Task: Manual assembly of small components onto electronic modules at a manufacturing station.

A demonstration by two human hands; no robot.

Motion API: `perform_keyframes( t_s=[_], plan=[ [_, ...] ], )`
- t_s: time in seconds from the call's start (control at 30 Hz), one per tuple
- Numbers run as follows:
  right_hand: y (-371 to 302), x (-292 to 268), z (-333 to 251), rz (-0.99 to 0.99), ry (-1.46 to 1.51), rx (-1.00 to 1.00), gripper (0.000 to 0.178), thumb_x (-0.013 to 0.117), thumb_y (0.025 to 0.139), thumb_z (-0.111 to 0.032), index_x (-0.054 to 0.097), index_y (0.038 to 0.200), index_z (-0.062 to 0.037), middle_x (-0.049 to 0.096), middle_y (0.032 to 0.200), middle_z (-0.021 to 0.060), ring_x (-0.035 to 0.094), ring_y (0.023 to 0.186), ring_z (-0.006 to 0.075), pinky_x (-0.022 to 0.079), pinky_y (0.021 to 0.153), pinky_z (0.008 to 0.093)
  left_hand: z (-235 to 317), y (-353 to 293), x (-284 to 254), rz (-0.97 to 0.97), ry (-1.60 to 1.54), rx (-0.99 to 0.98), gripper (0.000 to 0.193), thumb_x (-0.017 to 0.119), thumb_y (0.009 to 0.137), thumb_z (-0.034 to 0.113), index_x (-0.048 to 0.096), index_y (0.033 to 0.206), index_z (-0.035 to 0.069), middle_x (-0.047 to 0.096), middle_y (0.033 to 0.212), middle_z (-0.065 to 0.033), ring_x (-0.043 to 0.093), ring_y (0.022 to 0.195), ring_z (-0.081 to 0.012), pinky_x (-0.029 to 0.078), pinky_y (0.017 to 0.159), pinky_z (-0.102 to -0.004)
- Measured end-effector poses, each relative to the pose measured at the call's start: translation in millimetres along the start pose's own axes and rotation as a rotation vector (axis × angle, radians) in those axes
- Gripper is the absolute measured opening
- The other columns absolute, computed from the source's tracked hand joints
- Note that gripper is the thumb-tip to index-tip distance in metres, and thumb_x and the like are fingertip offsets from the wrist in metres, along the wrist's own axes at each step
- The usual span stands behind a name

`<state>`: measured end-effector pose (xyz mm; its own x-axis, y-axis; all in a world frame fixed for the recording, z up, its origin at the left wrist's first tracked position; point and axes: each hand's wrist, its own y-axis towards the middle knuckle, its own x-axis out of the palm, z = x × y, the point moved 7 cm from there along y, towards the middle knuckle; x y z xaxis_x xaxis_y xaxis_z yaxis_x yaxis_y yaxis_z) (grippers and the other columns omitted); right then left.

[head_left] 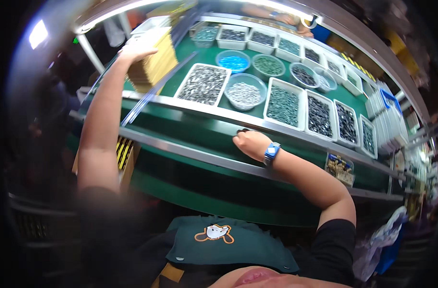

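My left hand (pixel 137 50) reaches up at the far left to the top of a tall stack of thin yellow-tan sheets (pixel 159 60), its thumb stretched along the stack's upper edge. Motion blurs those fingers somewhat. Long, thin bluish strips (pixel 151 93) lean beside the stack and jut over the bench edge. My right hand (pixel 252 144) is closed above the green lower shelf, in front of the bench edge. A small dark patch shows at its fingers, but what it is I cannot make out. A blue-banded watch (pixel 271 152) sits on that wrist.
White trays of small parts, grey-white (pixel 203 85), green (pixel 283 103) and black (pixel 320 115), line the bench with round tubs (pixel 245 92). Stacked white trays (pixel 389 120) stand right. A small box of brass-coloured parts (pixel 340 168) is below. Another person's hands (pixel 286 18) show across the bench.
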<state>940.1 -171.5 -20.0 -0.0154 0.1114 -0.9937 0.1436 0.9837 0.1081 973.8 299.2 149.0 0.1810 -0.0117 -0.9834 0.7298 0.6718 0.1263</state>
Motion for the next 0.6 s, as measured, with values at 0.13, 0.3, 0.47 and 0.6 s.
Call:
perform_keyframes(
  t_s=[0.13, 0.3, 0.47, 0.6],
  plan=[
    [4.6, -53.6, -11.3, 0.209, 0.032, -0.150, 0.008, 0.056, 0.095, -0.010, 0.061, 0.093, -0.0048, 0.062, 0.091, 0.0121, 0.063, 0.074, 0.0290, 0.056, 0.068, 0.0400, -17.0, 25.3, 3.3, 0.003, 0.028, 0.021, 0.115, 0.084, 0.064, 0.071, 0.052, 0.149, 0.000, 0.059, 0.143, -0.0234, 0.060, 0.128, -0.0354, 0.051, 0.105, -0.0481],
    [-32.2, -168.0, 59.6, 0.804, 0.028, -0.011, 0.023, 0.061, 0.087, 0.003, 0.063, 0.109, -0.0042, 0.064, 0.107, 0.0088, 0.061, 0.085, 0.0254, 0.052, 0.068, 0.0352, -31.1, 39.3, 5.2, 0.009, -0.072, -0.079, 0.118, 0.085, 0.065, 0.070, 0.045, 0.152, 0.001, 0.057, 0.142, -0.0271, 0.061, 0.125, -0.0385, 0.053, 0.103, -0.0499],
    [-67.8, -205.9, 186.3, 0.842, -0.286, 0.528, 0.033, 0.075, 0.091, -0.009, 0.067, 0.122, -0.0046, 0.069, 0.109, 0.0090, 0.065, 0.077, 0.0204, 0.057, 0.069, 0.0333, -28.3, 34.7, -0.9, 0.016, -0.155, -0.165, 0.121, 0.086, 0.065, 0.068, 0.039, 0.154, 0.001, 0.056, 0.140, -0.0301, 0.062, 0.122, -0.0410, 0.055, 0.101, -0.0514],
    [-85.0, -203.9, 117.8, 0.867, -0.002, 0.452, 0.030, 0.076, 0.089, -0.005, 0.070, 0.118, -0.0021, 0.070, 0.102, 0.0088, 0.066, 0.075, 0.0185, 0.055, 0.068, 0.0313, -1.0, -37.9, -32.4, 0.250, 0.002, -0.204, 0.116, 0.083, 0.069, 0.070, 0.041, 0.154, 0.003, 0.057, 0.135, -0.0302, 0.064, 0.116, -0.0412, 0.055, 0.098, -0.0523]
  ],
)
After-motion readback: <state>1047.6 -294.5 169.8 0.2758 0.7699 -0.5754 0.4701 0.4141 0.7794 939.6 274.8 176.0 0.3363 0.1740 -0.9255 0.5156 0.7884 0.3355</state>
